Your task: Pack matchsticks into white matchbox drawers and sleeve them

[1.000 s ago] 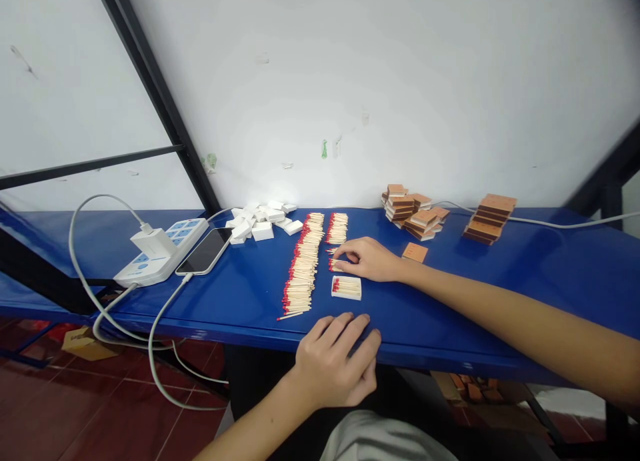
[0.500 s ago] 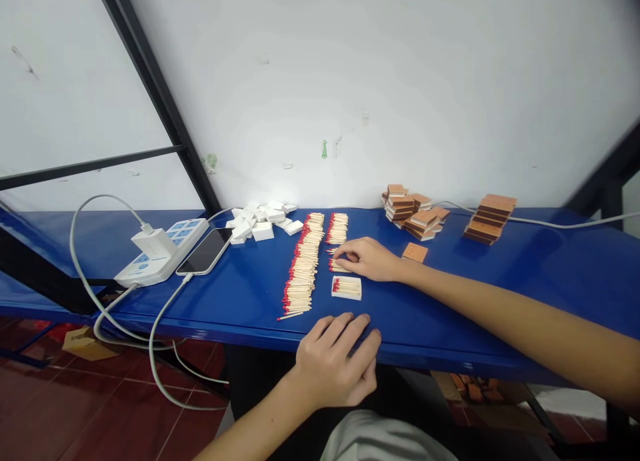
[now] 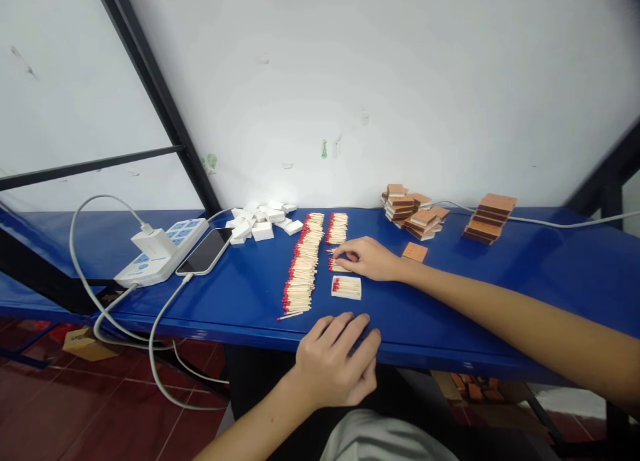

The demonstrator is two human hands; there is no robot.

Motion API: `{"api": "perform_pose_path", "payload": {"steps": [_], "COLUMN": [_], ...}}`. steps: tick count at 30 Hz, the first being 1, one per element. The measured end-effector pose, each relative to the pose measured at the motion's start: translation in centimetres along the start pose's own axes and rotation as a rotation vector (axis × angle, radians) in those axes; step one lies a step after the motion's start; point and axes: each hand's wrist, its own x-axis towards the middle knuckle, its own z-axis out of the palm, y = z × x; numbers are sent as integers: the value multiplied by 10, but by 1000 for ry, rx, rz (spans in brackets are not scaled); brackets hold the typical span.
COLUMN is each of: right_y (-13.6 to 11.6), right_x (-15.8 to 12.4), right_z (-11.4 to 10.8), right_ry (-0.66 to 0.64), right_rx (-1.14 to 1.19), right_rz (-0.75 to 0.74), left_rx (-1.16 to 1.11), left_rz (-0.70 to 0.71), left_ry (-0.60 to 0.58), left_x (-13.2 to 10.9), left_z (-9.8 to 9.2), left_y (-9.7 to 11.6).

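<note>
One second brings no visible change — the work seems paused. The right hand (image 3: pixel 367 259) curls over red-tipped wooden matches (image 3: pixel 335 266), fingers pinching or not I cannot tell; a white rectangular tray (image 3: pixel 347 297) lies at its seven o'clock, the left hand (image 3: pixel 340 361), fingers slightly spread, at the tray's six.

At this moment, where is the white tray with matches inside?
In the head view, the white tray lies right of the long match row, between the left hand, nearer the camera, and the right hand, just beyond it.
</note>
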Motion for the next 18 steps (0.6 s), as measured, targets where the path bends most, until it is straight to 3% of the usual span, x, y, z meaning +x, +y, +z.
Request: {"api": "perform_pose_path", "payload": {"steps": [18], "right_y": [1], "right_x": [0], "right_z": [0], "right_ry": [-11], "right_rx": [-2], "right_rz": [-7], "left_rx": [1], "left_rz": [-4], "left_ry": [-3], "left_x": [0], "left_z": [0], "left_y": [1]}}
